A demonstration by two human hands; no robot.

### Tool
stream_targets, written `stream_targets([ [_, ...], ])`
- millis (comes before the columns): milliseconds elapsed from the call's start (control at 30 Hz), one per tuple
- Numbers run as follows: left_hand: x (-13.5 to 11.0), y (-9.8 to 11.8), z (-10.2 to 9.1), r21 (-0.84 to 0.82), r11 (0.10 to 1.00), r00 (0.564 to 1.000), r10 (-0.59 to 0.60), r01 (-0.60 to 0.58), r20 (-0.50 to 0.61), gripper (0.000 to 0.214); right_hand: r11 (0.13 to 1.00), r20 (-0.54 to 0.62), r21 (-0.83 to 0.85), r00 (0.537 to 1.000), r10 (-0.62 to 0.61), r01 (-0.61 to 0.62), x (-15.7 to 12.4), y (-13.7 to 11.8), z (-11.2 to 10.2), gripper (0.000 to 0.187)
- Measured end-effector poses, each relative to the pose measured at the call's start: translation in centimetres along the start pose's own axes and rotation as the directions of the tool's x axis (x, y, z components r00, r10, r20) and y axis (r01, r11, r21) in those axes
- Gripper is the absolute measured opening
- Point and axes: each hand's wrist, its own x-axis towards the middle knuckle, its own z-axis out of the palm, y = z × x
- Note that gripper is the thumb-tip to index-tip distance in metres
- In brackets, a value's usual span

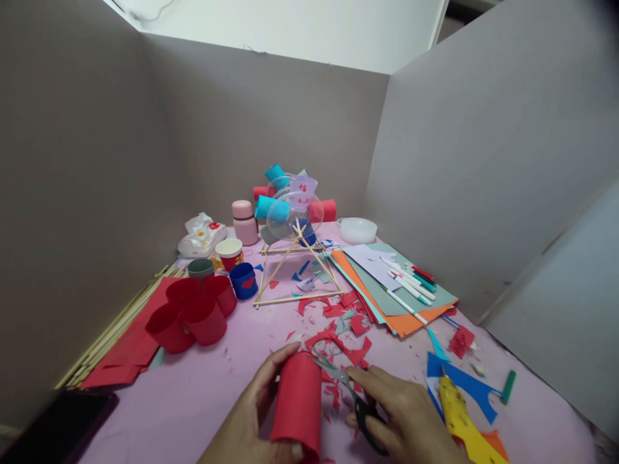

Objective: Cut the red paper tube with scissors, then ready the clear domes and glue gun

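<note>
A red paper tube [298,403] at the lower centre of the frame is grasped by the left hand [251,407]. Just right of it, the right hand [403,412] grips black-handled scissors [344,379], blades at the tube's upper rim. Red paper scraps [358,324] litter the pink bench [184,406] beyond; red paper cups [206,320] cluster at centre-left.

Soft light leaves the left wall [77,167] dimmer than the right wall [493,167], with wide-angle distortion toward the edges.
</note>
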Motion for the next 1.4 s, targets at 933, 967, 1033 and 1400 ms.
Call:
stream_targets([
  [933,-0.1,0.2,0.2,-0.008,0.999,0.999,-0.046,0.046,0.012,0.085,0.915,-0.170,0.402,0.978,0.124,-0.046,-0.2,0.1,0.2,0.051],
  [967,-0.2,0.4,0.4,-0.022,0.998,0.999,-0.052,0.053,0.011,0.084,0.888,-0.159,0.455,0.976,0.151,-0.064,-0.2,-0.1,0.5,0.062],
  [1033,-0.4,0.7,0.9,-0.051,0.996,0.996,-0.078,0.080,0.033,0.084,0.856,-0.153,0.514,0.976,0.154,-0.055,-0.2,-0.4,1.6,0.082],
  [1400,-1.0,-0.7,2.5,-0.344,0.935,0.989,-0.034,0.083,0.146,0.105,0.652,-0.290,0.753,0.933,0.213,0.086,-0.1,-0.5,5.6,0.095],
])
